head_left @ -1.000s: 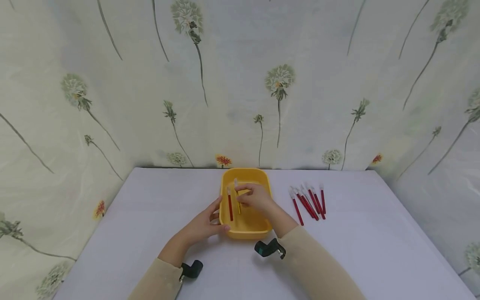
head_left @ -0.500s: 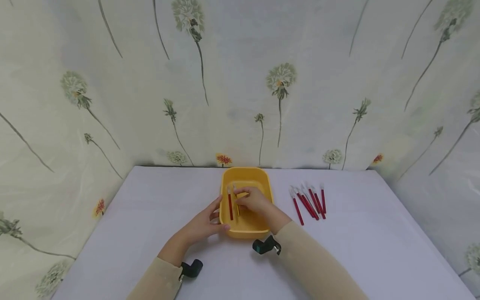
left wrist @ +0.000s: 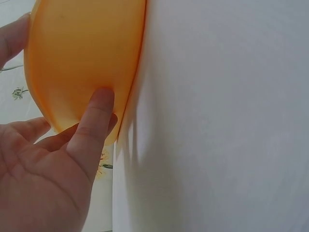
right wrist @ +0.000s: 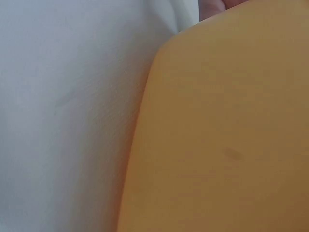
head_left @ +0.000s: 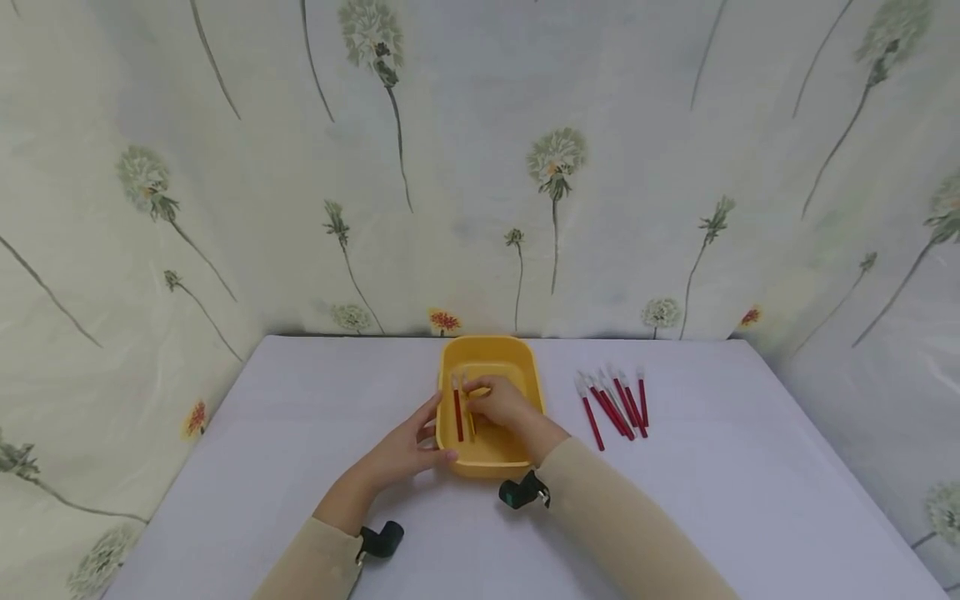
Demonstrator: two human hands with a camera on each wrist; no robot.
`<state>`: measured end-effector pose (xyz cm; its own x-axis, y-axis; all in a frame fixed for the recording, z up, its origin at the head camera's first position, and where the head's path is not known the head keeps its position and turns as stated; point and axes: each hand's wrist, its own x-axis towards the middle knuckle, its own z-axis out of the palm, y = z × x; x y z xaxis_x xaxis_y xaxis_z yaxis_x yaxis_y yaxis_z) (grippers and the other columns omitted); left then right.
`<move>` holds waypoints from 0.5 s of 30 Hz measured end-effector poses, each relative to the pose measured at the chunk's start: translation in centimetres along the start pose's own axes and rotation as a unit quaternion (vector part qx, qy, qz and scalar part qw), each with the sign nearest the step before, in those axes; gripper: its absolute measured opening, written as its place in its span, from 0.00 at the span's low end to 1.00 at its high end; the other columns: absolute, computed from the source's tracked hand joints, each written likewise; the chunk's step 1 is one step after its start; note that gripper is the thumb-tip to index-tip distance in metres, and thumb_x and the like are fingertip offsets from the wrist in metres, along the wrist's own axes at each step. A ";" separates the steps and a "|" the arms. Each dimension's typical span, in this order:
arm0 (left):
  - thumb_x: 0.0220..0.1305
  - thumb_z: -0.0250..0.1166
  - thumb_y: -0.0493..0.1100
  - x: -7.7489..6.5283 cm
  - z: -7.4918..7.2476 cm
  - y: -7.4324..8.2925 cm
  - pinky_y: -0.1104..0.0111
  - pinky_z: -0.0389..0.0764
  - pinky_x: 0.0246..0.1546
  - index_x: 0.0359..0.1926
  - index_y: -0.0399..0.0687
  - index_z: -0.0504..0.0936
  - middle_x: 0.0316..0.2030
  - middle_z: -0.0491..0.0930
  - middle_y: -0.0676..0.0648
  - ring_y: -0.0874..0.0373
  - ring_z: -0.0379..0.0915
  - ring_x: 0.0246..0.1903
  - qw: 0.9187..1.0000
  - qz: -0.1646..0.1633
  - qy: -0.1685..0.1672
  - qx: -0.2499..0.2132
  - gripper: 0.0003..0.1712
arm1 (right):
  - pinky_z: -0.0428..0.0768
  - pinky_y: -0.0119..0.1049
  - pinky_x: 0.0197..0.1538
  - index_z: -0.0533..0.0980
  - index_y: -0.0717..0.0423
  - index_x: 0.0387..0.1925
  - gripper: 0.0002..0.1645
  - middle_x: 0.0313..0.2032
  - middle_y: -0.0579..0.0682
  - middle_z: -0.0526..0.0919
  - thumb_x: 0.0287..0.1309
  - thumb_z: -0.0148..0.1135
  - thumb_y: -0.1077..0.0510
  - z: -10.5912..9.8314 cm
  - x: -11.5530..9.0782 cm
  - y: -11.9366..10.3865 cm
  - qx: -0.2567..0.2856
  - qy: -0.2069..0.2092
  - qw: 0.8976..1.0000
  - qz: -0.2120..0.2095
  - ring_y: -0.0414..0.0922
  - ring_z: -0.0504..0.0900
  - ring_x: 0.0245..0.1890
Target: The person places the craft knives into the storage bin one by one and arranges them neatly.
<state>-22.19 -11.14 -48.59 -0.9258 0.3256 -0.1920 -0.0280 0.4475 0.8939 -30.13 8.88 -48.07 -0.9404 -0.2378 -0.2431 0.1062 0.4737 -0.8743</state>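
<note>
A yellow rectangular tray [head_left: 487, 470] stands near the table's far edge. Against its left side rests my left hand [head_left: 401, 452], thumb by the near corner; in the left wrist view, extended fingertips press the tray's outer wall [left wrist: 87, 43]. Inside lies a slim red pen-like stick [head_left: 458, 414] with a pale tip. Just right of it, my right hand [head_left: 504, 403] pinches a slim yellow pen-like stick [head_left: 472, 429] between thumb and forefinger, low in the tray and partly hidden by the fingers. The right wrist view shows mostly tray wall [right wrist: 217, 121], not the pinch.
Several red pen-like sticks [head_left: 590, 422] with clear tips lie loosely fanned on the white table [head_left: 712, 483], right of the tray. A flower-patterned curtain [head_left: 465, 167] hangs behind the table. Each forearm carries a small black wrist camera [head_left: 382, 539].
My right hand has lowered the yellow stick and shifted it left, closer beside the red one. The left hand stays against the tray. The sticks on the table lie as before.
</note>
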 end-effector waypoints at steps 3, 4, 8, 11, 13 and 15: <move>0.55 0.75 0.58 0.0 0.1 -0.1 0.50 0.73 0.63 0.80 0.64 0.46 0.77 0.54 0.48 0.46 0.62 0.70 1.000 0.003 0.000 -0.001 0.61 | 0.81 0.31 0.34 0.80 0.58 0.55 0.17 0.36 0.52 0.81 0.65 0.64 0.64 0.1 0.0 0.0 0.000 0.005 1.000 0.002 0.43 0.78 0.29; 0.55 0.75 0.59 0.0 0.1 -0.1 0.50 0.73 0.63 0.80 0.64 0.46 0.77 0.54 0.48 0.46 0.62 0.70 1.000 0.003 0.001 0.001 0.61 | 0.80 0.31 0.33 0.80 0.58 0.55 0.17 0.35 0.52 0.81 0.65 0.64 0.64 0.2 0.0 0.1 0.000 0.007 1.000 0.003 0.43 0.78 0.28; 0.56 0.75 0.59 0.0 0.1 -0.2 0.50 0.72 0.63 0.80 0.65 0.46 0.77 0.54 0.47 0.46 0.61 0.71 1.000 0.006 0.001 0.005 0.61 | 0.79 0.30 0.31 0.80 0.57 0.55 0.17 0.33 0.51 0.80 0.65 0.64 0.64 0.2 0.1 0.1 -0.010 0.015 1.000 0.003 0.42 0.77 0.27; 0.56 0.75 0.58 0.0 0.1 -0.3 0.50 0.72 0.63 0.80 0.64 0.46 0.76 0.55 0.46 0.46 0.62 0.70 1.000 0.011 0.001 0.006 0.60 | 0.78 0.30 0.30 0.80 0.58 0.55 0.17 0.33 0.51 0.80 0.64 0.64 0.64 0.2 0.1 0.1 -0.019 0.019 1.000 0.000 0.42 0.77 0.26; 0.56 0.75 0.58 0.1 0.1 -0.3 0.50 0.72 0.63 0.80 0.64 0.46 0.76 0.55 0.47 0.46 0.62 0.70 1.000 0.012 0.001 0.006 0.61 | 0.78 0.30 0.30 0.80 0.57 0.55 0.17 0.33 0.51 0.80 0.64 0.65 0.64 0.2 0.1 0.1 -0.024 0.020 0.999 -0.004 0.42 0.77 0.26; 0.56 0.75 0.58 0.1 0.1 -0.4 0.50 0.72 0.63 0.80 0.63 0.46 0.76 0.56 0.46 0.46 0.62 0.70 1.000 0.016 0.001 0.006 0.61 | 0.77 0.30 0.30 0.80 0.57 0.54 0.17 0.33 0.51 0.80 0.64 0.65 0.63 0.2 0.1 0.1 -0.026 0.021 0.999 -0.005 0.42 0.77 0.26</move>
<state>-22.27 -11.18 -48.97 -0.9269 0.3385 -0.1623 0.0062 0.4461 0.8950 -30.14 8.73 -48.24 -0.9541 -0.2070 -0.2162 0.0814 0.5156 -0.8530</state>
